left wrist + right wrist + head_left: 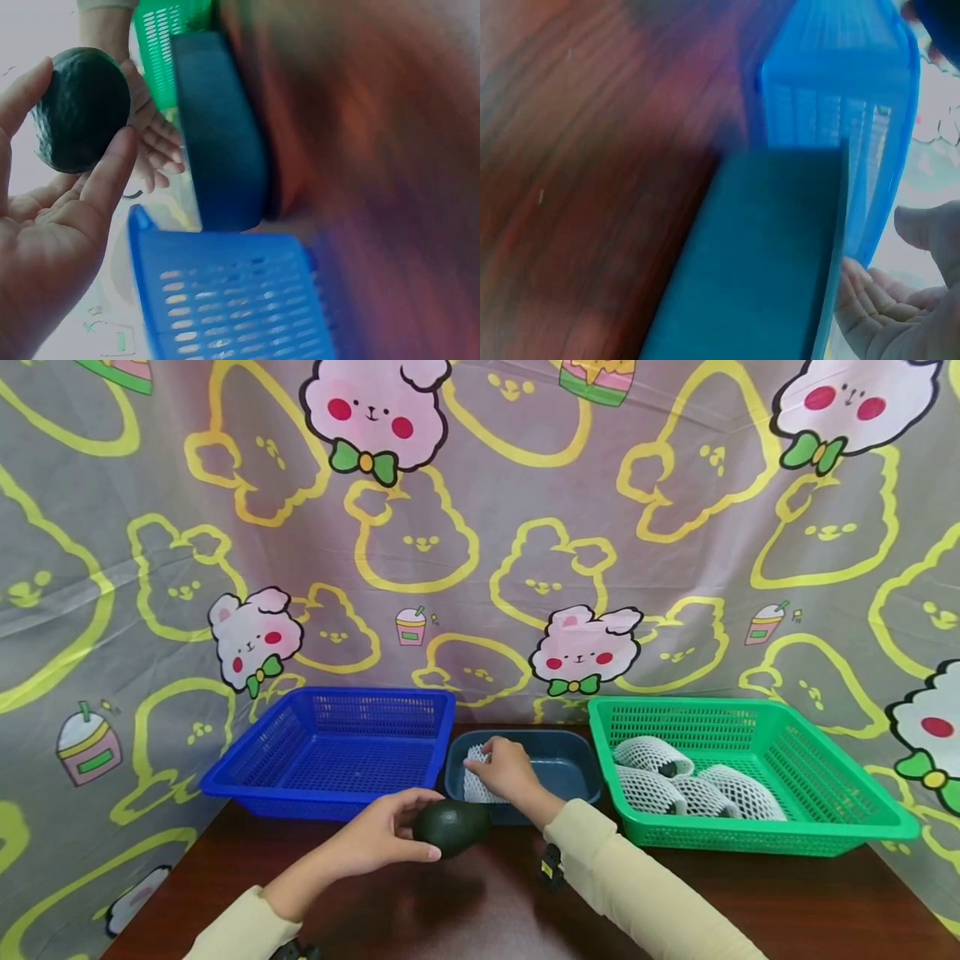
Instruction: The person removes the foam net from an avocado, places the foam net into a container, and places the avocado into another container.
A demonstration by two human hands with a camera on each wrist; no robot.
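Note:
My left hand (pixel 375 837) grips a dark green avocado (pixel 452 828) in front of the small dark tray (pixel 577 768). The left wrist view shows the bare avocado (pixel 82 112) between thumb and fingers. Over the tray's left part is my right hand (pixel 512 770), beside a white foam net sleeve (pixel 475 787) that lies inside. In the right wrist view the thumb and fingers of the right hand (pixel 907 307) stand apart, with nothing seen between them.
A blue basket (pixel 330 789) stands left of the tray, and nothing shows in it. To the right, a green basket (pixel 840 814) holds several net-wrapped fruits (pixel 648 789). All stand on a brown table (pixel 480 902) before a patterned cloth (pixel 480 527).

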